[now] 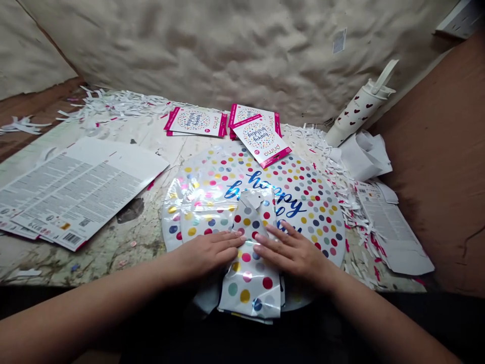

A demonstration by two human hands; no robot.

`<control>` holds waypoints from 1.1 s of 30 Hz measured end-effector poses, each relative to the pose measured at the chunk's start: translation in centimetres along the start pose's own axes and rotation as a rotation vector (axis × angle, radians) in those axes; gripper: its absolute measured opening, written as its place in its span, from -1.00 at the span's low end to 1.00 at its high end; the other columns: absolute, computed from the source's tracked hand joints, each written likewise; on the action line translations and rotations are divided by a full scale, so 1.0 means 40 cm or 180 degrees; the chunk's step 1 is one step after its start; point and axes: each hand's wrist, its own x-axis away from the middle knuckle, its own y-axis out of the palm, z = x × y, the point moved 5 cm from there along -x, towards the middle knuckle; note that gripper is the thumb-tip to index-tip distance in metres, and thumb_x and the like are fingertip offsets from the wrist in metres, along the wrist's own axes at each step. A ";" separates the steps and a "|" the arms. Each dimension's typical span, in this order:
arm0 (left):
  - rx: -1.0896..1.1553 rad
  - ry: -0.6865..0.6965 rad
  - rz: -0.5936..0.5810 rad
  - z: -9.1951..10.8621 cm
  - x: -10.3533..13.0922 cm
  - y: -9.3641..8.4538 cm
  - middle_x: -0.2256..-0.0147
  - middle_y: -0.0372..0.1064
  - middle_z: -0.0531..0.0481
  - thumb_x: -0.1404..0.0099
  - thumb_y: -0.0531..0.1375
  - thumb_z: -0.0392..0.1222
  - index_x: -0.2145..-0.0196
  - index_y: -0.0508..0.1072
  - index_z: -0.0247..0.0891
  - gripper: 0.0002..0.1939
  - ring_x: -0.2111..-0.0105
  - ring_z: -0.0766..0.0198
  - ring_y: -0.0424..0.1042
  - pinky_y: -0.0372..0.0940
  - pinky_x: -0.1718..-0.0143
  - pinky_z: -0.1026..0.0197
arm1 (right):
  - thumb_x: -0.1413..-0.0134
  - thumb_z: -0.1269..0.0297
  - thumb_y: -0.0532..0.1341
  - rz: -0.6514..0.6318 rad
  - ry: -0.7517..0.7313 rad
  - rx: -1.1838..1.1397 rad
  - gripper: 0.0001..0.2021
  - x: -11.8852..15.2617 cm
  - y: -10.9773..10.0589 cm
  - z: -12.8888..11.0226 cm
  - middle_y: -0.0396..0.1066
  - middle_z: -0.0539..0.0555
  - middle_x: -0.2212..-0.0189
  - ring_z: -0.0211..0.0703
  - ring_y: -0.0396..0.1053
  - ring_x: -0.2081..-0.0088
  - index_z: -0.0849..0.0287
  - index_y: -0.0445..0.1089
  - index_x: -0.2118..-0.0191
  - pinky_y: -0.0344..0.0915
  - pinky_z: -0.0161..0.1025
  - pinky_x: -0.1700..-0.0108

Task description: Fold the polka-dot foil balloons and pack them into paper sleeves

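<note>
Round white foil balloons [326, 212] with coloured dots and blue lettering lie flat, overlapping, at the table's front edge. On top of them is a dotted foil piece [246, 275] folded into a narrow strip, its lower end past the table edge. My left hand [214, 250] lies flat on the strip's left side, fingers stretched out. Across from it, my right hand [293, 253] rests with fingers spread on the strip's right side and the balloon beside it. A pink-edged packet [261, 141] overlaps the balloons' far edge.
More packets [197, 121] lie at the back. Large printed card sheets [87, 187] are on the left. White paper shreds [125, 103] line the back and right. A heart-patterned tumbler [356, 114] leans at the back right, near crumpled paper [366, 154] and a flattened card [394, 227].
</note>
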 end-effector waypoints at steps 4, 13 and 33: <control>0.0712 -0.0441 0.0029 0.000 -0.015 -0.020 -0.05 0.30 -0.10 -0.28 -0.03 -0.35 0.00 0.36 -0.26 -0.64 -0.08 0.20 0.26 0.17 -0.09 0.15 | -0.15 0.46 0.05 0.0000 0.0179 -0.0515 -0.63 0.000 0.005 0.003 0.38 0.08 0.00 -0.10 0.29 -0.06 0.14 0.27 -0.08 0.13 -0.07 -0.13; 0.2615 -0.3611 -0.0066 -0.109 -0.080 -0.043 0.63 0.30 0.13 -0.16 0.08 -0.06 0.49 0.30 -0.24 -0.80 0.66 0.35 0.32 0.20 0.66 0.37 | -0.17 0.14 -0.01 -0.0162 0.3453 -0.2319 -0.68 -0.030 0.022 0.177 0.41 0.03 0.63 -0.22 0.35 0.65 0.22 0.36 0.42 0.27 -0.32 0.61; -0.0664 -0.1096 -0.0357 0.031 -0.099 0.024 -0.17 0.04 -0.40 -0.31 -0.05 0.03 -0.16 0.14 -0.51 -0.38 -0.19 -0.11 -0.01 0.00 -0.13 -0.07 | -0.25 0.04 -0.23 -0.0807 0.1743 0.0363 -0.50 -0.178 0.062 0.180 -0.33 -0.04 -0.31 0.02 -0.38 -0.30 -0.12 -0.24 -0.28 -0.34 0.19 -0.22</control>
